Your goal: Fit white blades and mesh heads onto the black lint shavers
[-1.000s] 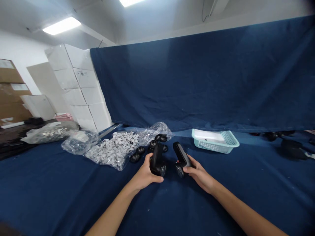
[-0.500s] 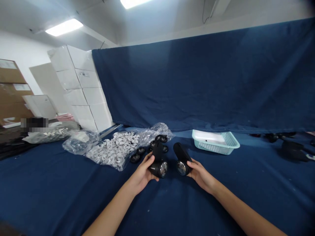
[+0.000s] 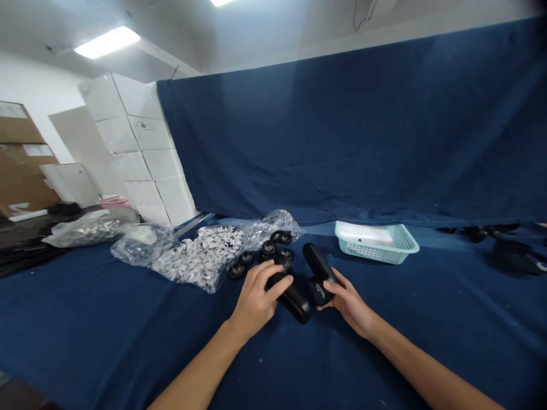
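Fingers of the left hand [image 3: 256, 299] curl together over a matte black cylindrical plastic unit [image 3: 293, 300], wrapping its upper end and pressing it into the palm, so the piece lies tilted and low across the table. Fingers of the right hand [image 3: 350, 302] cradle the lower end of a second matte black unit [image 3: 318, 267], close around its round dark head, with the long body rising toward the far side. Both units sit near the middle of the table, just beside each other; the hands hide whether they touch. Each is gripped near its heavier round end, which gives a steady hold. Both forearms [image 3: 200, 364] reach in from the lower corners, wrists angled inward.

Small black rubber rings [image 3: 269, 247] lie just beyond the units, beside a clear plastic bag of white pieces [image 3: 200, 256] and a bag of bubble wrap [image 3: 141, 245]. A pale teal plastic basket [image 3: 376, 247] stands to the right on the navy cloth [image 3: 128, 324]. A navy fabric backdrop [image 3: 342, 114] hangs behind, with stacked white cartons [image 3: 141, 148] at left.
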Available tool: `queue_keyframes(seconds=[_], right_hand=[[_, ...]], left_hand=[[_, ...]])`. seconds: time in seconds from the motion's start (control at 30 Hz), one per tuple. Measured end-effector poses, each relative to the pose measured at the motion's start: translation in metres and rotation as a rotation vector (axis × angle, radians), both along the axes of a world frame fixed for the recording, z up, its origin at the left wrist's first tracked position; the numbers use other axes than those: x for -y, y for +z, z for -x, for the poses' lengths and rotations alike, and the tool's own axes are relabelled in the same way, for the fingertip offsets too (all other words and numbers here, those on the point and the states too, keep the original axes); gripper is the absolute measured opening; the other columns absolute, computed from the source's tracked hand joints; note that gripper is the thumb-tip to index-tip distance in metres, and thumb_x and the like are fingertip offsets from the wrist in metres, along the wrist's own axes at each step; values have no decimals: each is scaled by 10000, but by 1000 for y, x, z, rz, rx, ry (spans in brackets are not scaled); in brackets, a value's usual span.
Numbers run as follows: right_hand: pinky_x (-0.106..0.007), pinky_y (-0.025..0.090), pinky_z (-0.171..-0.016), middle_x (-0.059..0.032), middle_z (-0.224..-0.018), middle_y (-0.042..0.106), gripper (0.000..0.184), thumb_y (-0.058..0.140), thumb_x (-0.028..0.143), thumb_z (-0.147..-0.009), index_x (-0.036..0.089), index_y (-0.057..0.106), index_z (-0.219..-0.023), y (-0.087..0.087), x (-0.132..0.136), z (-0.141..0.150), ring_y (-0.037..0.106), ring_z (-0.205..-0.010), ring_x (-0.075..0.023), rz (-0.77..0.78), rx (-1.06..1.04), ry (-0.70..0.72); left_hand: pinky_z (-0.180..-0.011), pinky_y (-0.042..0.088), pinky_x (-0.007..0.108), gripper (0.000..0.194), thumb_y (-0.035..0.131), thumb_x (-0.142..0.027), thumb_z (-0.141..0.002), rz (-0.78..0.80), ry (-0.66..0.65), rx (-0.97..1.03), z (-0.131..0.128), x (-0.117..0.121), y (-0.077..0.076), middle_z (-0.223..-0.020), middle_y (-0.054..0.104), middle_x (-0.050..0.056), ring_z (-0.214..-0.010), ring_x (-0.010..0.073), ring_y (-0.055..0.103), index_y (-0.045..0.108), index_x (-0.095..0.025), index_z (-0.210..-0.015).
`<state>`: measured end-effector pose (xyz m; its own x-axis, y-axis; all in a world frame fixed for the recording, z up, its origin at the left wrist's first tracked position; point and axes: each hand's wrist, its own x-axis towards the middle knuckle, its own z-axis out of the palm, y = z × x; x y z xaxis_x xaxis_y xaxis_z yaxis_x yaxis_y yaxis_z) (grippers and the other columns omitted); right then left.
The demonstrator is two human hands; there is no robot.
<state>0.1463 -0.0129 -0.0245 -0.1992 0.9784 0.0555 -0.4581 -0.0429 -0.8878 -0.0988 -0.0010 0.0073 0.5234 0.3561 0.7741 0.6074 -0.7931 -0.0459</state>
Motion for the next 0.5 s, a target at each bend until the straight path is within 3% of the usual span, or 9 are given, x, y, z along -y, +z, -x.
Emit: queue_keyframes(seconds=[0.17, 0.3, 0.5], right_hand=[[-333, 527, -575, -11, -902, 586, 452, 690, 327, -796, 296, 548, -1224, 1, 13, 12, 574, -801, -210, 8, -67, -27], [-330, 513, -630, -4, -880, 612, 443, 688, 327, -789, 295, 563, -1213, 3, 16, 14, 583, -781, -203, 12, -69, 10], [-306, 505, -641, -7, -847, 633, 385, 665, 370, -804, 271, 608, -1172, 3, 16, 12, 592, -760, -191, 8, -34, 56]], left_hand=[[-1014, 397, 460, 523, 508, -46, -853, -105, 12, -80, -6, 3, -6, -1222, 574, 30, -1229, 259, 463, 580, -404, -1227], [-1017, 394, 442, 529, 499, -21, -854, -114, -40, -110, -11, 5, -6, -1223, 568, 48, -1251, 254, 434, 579, -369, -1244], [-1007, 397, 441, 573, 484, 8, -842, -129, -13, -98, -12, 4, -8, -1223, 559, 52, -1247, 256, 432, 566, -371, -1263]])
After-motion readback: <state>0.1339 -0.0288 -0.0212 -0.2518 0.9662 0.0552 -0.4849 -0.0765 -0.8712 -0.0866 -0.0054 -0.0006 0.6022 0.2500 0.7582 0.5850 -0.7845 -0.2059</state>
